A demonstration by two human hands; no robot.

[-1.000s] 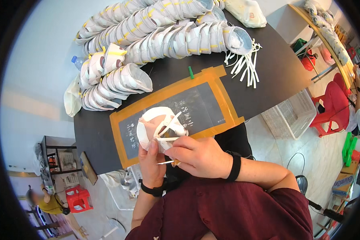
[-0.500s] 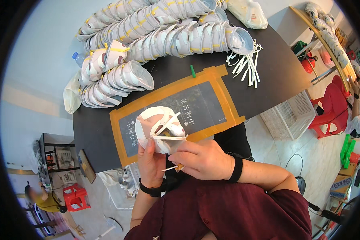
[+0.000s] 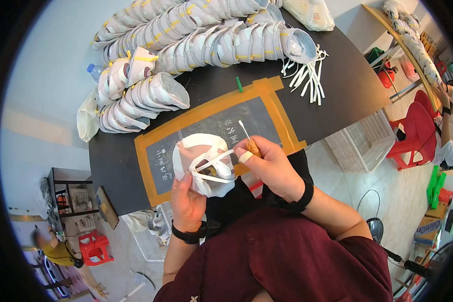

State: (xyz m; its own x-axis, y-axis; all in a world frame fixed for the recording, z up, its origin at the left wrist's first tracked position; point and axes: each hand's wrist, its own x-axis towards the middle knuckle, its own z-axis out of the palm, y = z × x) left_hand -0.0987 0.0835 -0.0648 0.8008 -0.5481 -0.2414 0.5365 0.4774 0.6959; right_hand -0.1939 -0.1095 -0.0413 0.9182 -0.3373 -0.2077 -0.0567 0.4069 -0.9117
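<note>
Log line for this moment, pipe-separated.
left hand: holds shoe upper | right hand: holds wooden-handled tool, near white lace | table: stacked uppers, green stick, loose white strips

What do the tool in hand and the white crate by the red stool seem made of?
Tool: the mottled brown handle suggests smooth wood; the thin, pale shaft may be metal. Crate: probably matte moulded plastic, given its lattice walls.

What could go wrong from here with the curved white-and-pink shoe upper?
The right hand grips a brown, wooden-handled tool with a slim metal shaft near the curved shoe upper, so a slip might snag it. The narrow, flat white lace at that hand's fingertips might twist or pull unevenly. Only the left hand appears to steady the upper, so a hard tug might shift it.
</note>
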